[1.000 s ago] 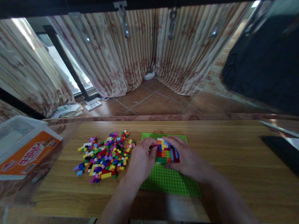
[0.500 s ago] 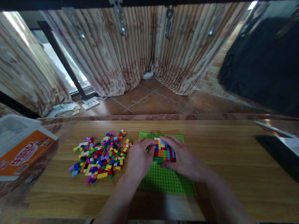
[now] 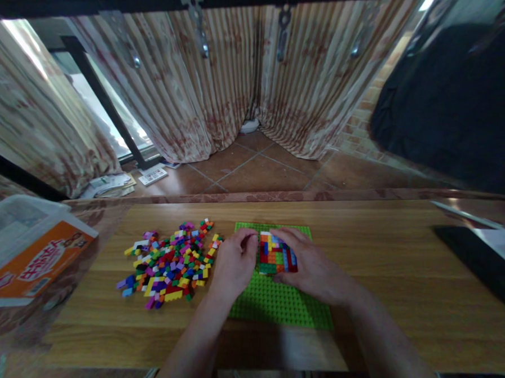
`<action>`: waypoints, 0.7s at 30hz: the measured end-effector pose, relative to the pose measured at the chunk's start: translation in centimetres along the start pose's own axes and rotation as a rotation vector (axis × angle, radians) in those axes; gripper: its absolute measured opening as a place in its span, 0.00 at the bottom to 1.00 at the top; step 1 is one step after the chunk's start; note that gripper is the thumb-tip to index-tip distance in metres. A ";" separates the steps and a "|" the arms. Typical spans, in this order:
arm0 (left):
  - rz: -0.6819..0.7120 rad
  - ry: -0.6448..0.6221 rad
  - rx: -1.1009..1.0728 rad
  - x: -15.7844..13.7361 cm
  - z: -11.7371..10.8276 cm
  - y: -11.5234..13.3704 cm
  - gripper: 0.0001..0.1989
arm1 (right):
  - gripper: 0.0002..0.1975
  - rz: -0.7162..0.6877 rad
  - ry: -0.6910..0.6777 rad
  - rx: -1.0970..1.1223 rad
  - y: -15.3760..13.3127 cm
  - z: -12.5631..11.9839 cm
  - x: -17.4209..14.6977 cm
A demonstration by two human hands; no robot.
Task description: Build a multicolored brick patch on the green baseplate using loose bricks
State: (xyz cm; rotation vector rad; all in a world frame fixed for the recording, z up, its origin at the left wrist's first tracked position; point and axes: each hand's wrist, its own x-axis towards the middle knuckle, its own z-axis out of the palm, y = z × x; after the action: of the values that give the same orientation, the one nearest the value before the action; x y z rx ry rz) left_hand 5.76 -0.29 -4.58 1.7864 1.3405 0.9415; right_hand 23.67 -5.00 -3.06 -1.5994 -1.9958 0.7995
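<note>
On the brown wooden table [image 3: 408,260], small multicoloured plastic bricks [image 3: 172,266] lie heaped toward the left edge, right of them a rectangular green plastic baseplate [image 3: 284,308], and over its far half a squarish multicoloured plastic-brick block [image 3: 276,258].

I count one left hand [image 3: 235,264], one right hand [image 3: 318,265], one brick block [image 3: 277,255] between their fingers, one green baseplate [image 3: 284,307] beneath; left of those fingers, one heap of loose bricks [image 3: 175,263], uncountable, and one plastic box [image 3: 40,262].

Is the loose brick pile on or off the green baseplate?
Off: the brick pile lies on the wooden table, left of the green baseplate, wood showing between.
</note>
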 end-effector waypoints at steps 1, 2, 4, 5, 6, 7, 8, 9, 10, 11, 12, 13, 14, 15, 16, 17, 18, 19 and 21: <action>-0.010 0.004 0.019 0.1 0.1 0.1 0.09 | 0.41 0.001 -0.001 0.000 0.0 0.0 0.0; -0.019 0.009 0.036 0.1 0.2 0.3 0.09 | 0.41 0.002 -0.002 0.002 0.0 0.0 0.0; -0.034 0.016 0.057 0.2 0.4 0.8 0.09 | 0.40 -0.004 0.002 0.008 0.1 0.0 0.0; -0.039 0.020 0.060 0.2 0.5 1.0 0.08 | 0.40 -0.011 0.006 0.012 0.1 0.0 0.0; -0.042 0.026 0.062 0.2 0.5 1.1 0.08 | 0.40 -0.017 0.010 0.014 0.2 0.0 0.0; -0.046 0.031 0.063 0.2 0.6 1.2 0.07 | 0.40 -0.022 0.012 0.015 0.2 0.0 0.0; -0.051 0.034 0.064 0.2 0.7 1.3 0.07 | 0.40 -0.023 0.015 0.016 0.2 0.1 0.0; -0.058 0.034 0.062 0.2 0.7 1.2 0.06 | 0.40 -0.022 0.018 0.015 0.2 0.1 0.0; -0.065 0.034 0.061 0.2 0.8 1.2 0.06 | 0.40 -0.018 0.018 0.014 0.2 0.1 0.0; -0.072 0.035 0.061 0.3 0.8 1.1 0.06 | 0.40 -0.013 0.017 0.014 0.2 0.1 0.0; -0.079 0.035 0.059 0.3 0.9 1.1 0.05 | 0.40 -0.007 0.015 0.012 0.1 0.1 0.0; -0.087 0.036 0.057 0.3 0.9 1.0 0.05 | 0.41 -0.002 0.012 0.010 0.1 0.1 0.1; -0.095 0.037 0.057 0.3 0.9 1.0 0.05 | 0.41 0.000 0.012 0.008 0.1 0.1 0.1; -0.105 0.041 0.056 0.3 1.0 1.0 0.05 | 0.41 0.000 0.012 0.007 0.1 0.1 0.1; -0.114 0.044 0.053 0.3 1.0 1.1 0.05 | 0.41 -0.002 0.016 0.006 0.1 0.2 0.1; -0.122 0.046 0.048 0.3 1.1 1.1 0.05 | 0.41 -0.006 0.020 0.007 0.1 0.2 0.1; -0.129 0.051 0.044 0.3 1.2 1.2 0.05 | 0.40 -0.012 0.024 0.007 0.2 0.2 0.1; -0.135 0.056 0.037 0.3 1.2 1.2 0.05 | 0.40 -0.017 0.026 0.007 0.2 0.3 0.1; -0.148 0.060 0.005 0.3 1.4 1.1 0.05 | 0.40 -0.016 0.031 0.007 0.2 0.3 0.0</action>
State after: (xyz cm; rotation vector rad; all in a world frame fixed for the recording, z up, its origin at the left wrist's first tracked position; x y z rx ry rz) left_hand 7.53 -0.37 -4.23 1.6491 1.4916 0.9177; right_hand 23.59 -4.97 -3.45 -1.5799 -1.9803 0.7705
